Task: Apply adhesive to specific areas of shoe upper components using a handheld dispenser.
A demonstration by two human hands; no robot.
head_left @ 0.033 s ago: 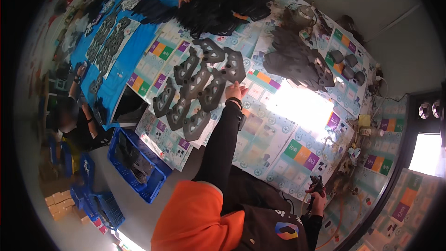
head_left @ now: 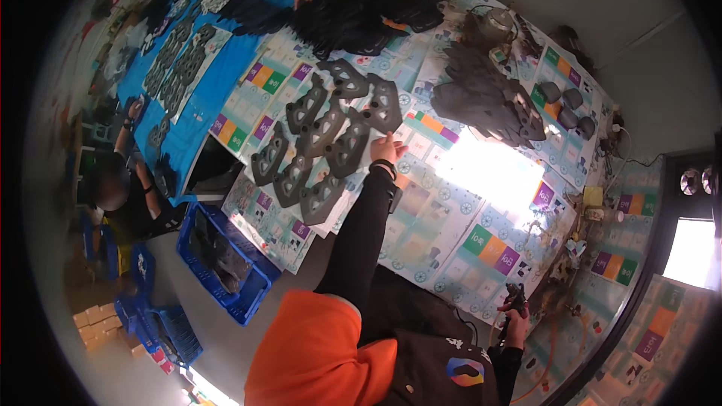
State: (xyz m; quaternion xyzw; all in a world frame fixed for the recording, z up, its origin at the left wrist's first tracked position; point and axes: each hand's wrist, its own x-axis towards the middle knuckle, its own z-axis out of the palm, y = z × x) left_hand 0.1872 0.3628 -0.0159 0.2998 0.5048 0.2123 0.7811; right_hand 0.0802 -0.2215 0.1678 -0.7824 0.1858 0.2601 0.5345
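Observation:
My left hand [head_left: 384, 150] reaches out over the table, its fingers loosely stretched and nothing visible in them. Its fingertips are close to the lower edge of a dark grey curved piece [head_left: 390, 116] with cut-out openings; whether they touch it I cannot tell. Several similar pieces [head_left: 324, 204] lie spread in rows to the left of the hand, on a printed sheet. Low at the right, my right hand [head_left: 516, 325] is wrapped round a black spray gun [head_left: 514, 297] with a thin hose.
A pile of dark grey pieces [head_left: 481, 98] lies beyond my left hand, and a larger black heap [head_left: 338, 11] at the back. Several dark rounded lumps [head_left: 569, 119] sit far right. Blue crates [head_left: 259, 286] stand at the left. Other people work around a blue-covered table [head_left: 203, 98].
The whole view has shifted slightly, so the things sit a little further right. My left hand looks slightly lower against the nearest piece. The right hand keeps its hold.

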